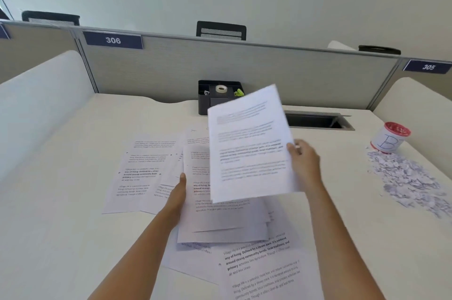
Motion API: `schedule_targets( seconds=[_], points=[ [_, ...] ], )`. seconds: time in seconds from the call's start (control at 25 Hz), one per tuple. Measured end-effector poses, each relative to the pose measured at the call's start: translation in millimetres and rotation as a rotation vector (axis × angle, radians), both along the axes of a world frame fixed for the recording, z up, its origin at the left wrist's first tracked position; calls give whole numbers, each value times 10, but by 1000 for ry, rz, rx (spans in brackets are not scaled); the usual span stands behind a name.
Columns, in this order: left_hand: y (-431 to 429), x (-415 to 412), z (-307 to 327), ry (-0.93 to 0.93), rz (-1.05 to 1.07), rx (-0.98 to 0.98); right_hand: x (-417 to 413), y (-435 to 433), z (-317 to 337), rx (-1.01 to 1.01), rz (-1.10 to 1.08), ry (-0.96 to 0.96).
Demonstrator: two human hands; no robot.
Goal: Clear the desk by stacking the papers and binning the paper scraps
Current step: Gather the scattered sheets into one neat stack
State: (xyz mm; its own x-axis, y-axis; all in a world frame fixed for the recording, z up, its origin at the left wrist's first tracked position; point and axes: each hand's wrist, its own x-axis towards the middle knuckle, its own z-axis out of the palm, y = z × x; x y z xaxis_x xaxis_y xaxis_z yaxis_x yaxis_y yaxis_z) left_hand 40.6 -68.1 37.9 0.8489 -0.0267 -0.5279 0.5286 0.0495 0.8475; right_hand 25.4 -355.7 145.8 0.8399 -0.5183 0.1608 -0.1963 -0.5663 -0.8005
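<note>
Several printed sheets lie spread and overlapping on the white desk (61,238). My right hand (303,162) pinches the right edge of one printed sheet (249,145) and holds it lifted and tilted above the others. My left hand (178,192) holds the left edge of a loose stack of papers (220,214) in the middle. More sheets (139,172) lie to the left, and another sheet (264,272) lies near the front edge. A heap of paper scraps (411,182) covers the desk at the right, next to a small white bin (389,138) with a red rim.
A black desk organiser (215,99) with a tape roll stands at the back against the grey partition (293,74). An open cable hatch (315,121) is sunk into the desk behind my right hand. White side dividers flank the desk.
</note>
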Motion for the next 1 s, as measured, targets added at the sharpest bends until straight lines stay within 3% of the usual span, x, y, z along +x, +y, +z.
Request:
schedule_targets(
  seconds=[0.16, 0.4, 0.56, 0.76, 1.0],
  points=[
    [-22, -25, 18, 13, 46, 12, -14, 269, -845, 170, 147, 296],
    [-14, 2, -136, -113, 23, 36, -44, 470, -1106, 7, 231, 358],
    [36, -18, 3, -91, 55, -129, -29, 404, -1043, 120, 185, 287],
    [125, 14, 303, -84, -115, -296, -115, 422, -780, 832, 342, 284],
    [92, 47, 787, -440, -201, -306, -135, 571, -321, 692, 368, -55]
  ],
)
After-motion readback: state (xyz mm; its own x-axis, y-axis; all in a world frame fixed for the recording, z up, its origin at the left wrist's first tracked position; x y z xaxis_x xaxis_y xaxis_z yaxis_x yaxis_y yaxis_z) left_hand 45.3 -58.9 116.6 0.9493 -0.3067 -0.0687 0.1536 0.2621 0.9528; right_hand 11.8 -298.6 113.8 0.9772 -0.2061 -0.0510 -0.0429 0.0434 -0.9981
